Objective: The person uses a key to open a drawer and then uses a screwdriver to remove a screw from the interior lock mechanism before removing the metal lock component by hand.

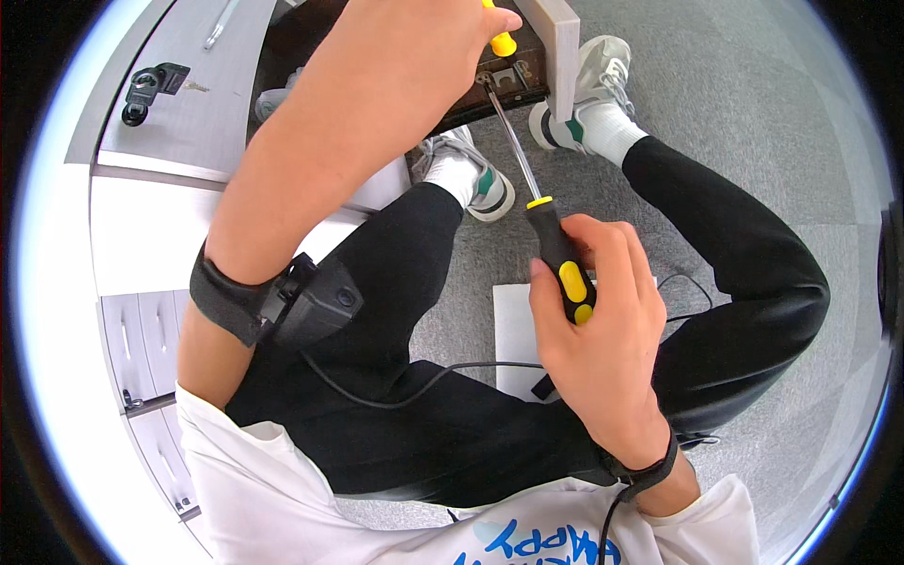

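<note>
My right hand [607, 311] is wrapped round the black-and-yellow handle of a screwdriver [563, 259]. Its long steel shaft slants up and away, and the tip meets a small metal fitting [508, 77] at the edge of a pulled-out drawer [562, 56]. Over that drawer reaches my left hand [452, 38], its fingers closed about a yellow object [502, 40] that looks like a tool handle. Most of that object is covered by the hand or cut off by the upper edge, so its kind cannot be made out.
On the grey cabinet top [188, 122] lie a black lock [146, 89] and a small key [196, 87]. More drawers [141, 344] line the left. A white sheet [513, 325] lies on grey carpet [734, 104] between my legs. A black cable [424, 384] crosses my lap from the left wrist strap.
</note>
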The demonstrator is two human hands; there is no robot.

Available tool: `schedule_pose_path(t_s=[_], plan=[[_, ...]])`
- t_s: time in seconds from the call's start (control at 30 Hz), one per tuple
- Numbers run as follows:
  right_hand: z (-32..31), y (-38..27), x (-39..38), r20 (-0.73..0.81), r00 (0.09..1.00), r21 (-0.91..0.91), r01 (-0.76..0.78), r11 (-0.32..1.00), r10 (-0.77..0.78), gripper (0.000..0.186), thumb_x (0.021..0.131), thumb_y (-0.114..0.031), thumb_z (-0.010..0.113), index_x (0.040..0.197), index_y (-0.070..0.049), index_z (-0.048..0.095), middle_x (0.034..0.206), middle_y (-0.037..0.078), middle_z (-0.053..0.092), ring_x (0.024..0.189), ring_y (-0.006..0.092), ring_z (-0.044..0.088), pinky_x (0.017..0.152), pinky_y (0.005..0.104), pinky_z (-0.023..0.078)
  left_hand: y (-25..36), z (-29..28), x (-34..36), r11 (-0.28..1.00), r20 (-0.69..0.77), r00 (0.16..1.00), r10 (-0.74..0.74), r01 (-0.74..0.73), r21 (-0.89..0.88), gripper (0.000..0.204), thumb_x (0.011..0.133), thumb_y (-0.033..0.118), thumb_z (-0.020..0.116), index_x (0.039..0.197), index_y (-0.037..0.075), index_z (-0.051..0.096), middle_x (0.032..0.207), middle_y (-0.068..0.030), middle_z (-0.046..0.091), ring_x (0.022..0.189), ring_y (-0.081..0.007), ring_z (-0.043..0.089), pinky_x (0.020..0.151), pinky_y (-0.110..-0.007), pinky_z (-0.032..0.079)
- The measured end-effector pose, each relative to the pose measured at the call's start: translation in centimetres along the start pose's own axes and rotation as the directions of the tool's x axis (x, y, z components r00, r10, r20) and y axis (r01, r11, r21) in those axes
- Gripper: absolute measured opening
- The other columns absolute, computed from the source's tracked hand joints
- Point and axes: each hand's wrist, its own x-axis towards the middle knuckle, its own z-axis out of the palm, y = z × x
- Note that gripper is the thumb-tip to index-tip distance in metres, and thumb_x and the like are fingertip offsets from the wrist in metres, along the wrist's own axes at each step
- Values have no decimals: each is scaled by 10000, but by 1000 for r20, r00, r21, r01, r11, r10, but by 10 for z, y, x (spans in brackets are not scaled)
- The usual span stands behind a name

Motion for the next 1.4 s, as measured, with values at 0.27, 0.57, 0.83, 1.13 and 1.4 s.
schedule_pose_path(t_s=[0.27,0.57,0.83,1.13,1.4], plan=[[-11,1,8,576,696,799,-590,-114,429,320,1004,-170,464,1203,76,515,1027,215,641,779,214,674,565,307,590,4,-5,-4,999,-9,1000,-18,18,32,268,1005,237,546,1000,-15,455,822,-270,652,751,-417,669,623,-394,545],[19,0,1,141,967,392,-253,885,213,270,854,-86,699,988,38,500,844,182,599,622,290,607,517,385,469,-2,-4,-5,1000,4,1000,6,-6,5,278,1001,238,553,991,-21,454,793,-270,647,738,-412,669,609,-396,542],[5,2,14,680,724,703,-601,-380,112,390,1030,-235,428,1180,113,522,860,191,651,657,263,677,592,344,564,-3,3,-5,996,-119,989,84,-83,13,283,1000,232,546,988,-33,447,787,-276,646,736,-425,663,605,-410,538],[0,-1,8,771,612,637,-739,-218,177,472,1024,-362,454,1392,-79,364,841,132,573,546,160,563,416,284,445,-2,-1,-4,1000,-10,1000,-2,2,9,289,1005,249,535,1010,-28,449,799,-282,651,748,-431,667,618,-420,547],[2,-14,-19,526,724,672,-675,304,446,620,765,44,749,1197,-44,313,1087,107,457,844,115,580,684,246,529,0,-2,-3,1000,17,1000,-20,19,21,295,1006,261,543,1015,-19,450,812,-275,657,754,-426,671,621,-412,551]])
